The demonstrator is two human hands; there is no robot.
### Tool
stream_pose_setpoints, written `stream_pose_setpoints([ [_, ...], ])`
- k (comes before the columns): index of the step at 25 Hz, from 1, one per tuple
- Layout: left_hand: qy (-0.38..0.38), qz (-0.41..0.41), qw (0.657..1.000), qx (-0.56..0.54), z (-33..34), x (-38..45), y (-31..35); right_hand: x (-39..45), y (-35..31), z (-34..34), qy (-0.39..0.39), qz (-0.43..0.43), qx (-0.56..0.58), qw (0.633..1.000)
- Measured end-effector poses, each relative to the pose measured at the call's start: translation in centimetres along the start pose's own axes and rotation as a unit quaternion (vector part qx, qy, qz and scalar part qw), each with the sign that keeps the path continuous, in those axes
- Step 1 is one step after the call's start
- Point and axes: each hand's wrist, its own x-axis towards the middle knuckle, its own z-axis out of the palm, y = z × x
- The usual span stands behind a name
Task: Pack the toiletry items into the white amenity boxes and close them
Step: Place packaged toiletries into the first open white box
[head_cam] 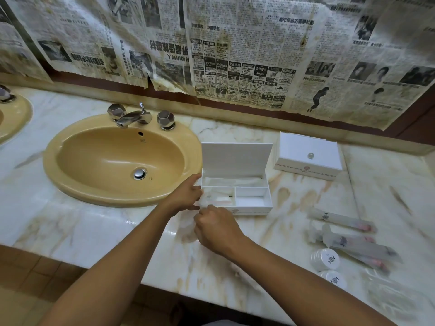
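Observation:
An open white amenity box (253,200) stands on the marble counter beside the sink, its lid (235,158) upright. Its back and left compartments hold clear-wrapped items, while the right compartment looks bare. My left hand (187,194) holds the box's left end, thumb up along the side wall. In front of the box, my right hand (215,228) has curled fingers that pinch a thin clear packet (188,228), blurred and hard to make out. A second white amenity box (308,156), closed and topped by a small knob, sits at the back right.
Frosted toiletry packets (341,222) and long sachets (357,245) lie at the right, with two round white lidded jars (326,258) near the counter's front edge. A yellow sink (77,184) with chrome taps (134,117) is at the left. Newspaper covers the wall.

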Motion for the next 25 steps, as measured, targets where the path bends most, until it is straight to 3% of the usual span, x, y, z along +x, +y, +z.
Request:
stream_pose_setpoints([
  [6,0.019,-0.026,0.999,0.010,-0.6,0.6,0.7,1.8,1.7,-3.4,0.108,0.027,0.021,0.994],
  [15,0.046,-0.021,0.999,-0.008,-0.1,0.7,1.5,2.5,4.3,-4.5,0.091,0.089,0.004,0.992],
  [25,0.018,-0.032,0.999,0.005,-0.3,0.2,2.0,2.4,5.3,-4.0,0.111,0.111,0.033,0.987],
])
